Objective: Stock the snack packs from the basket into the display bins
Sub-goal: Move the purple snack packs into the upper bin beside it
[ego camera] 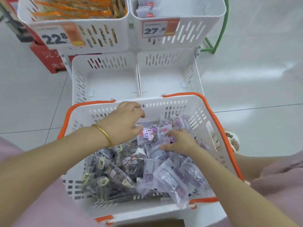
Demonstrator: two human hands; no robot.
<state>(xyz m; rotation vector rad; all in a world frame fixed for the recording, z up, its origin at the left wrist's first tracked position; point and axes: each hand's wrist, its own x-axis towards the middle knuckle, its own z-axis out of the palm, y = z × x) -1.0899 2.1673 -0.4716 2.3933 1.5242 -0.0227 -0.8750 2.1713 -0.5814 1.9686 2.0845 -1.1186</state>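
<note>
The basket (164, 103), white with orange handles, fills the 6 o'clock half of the view and stands on the tiled floor (254, 71). Dark packs (111, 174) are piled on its 9 o'clock side and purple packs (172, 176) on its 3 o'clock side.

The left hand (124, 123), with a gold bangle (105, 135) on the wrist, reaches in from 8 o'clock. Its fingers are curled and the thumb tip is at the corner of one purple pack (148, 135) at the basket's centre. I cannot tell whether this grip has hold of the pack.

The right hand (178, 141) comes in from 4 o'clock and rests on the purple packs just at 3 o'clock of that pack. Its grip is wide, with the fingers fairly straight and the thumb out toward 9 o'clock.

At 12 o'clock of the basket, two lower bins stand side by side, the left bin (106, 79) and the right bin (165, 76). Further toward 12 o'clock, the upper left bin (101, 38) holds orange packs (78, 9) and bears a tag (55, 36) reading 22.8. The upper right bin (193, 30) holds a few purple bags (146, 9) and is tagged 27.6.
</note>
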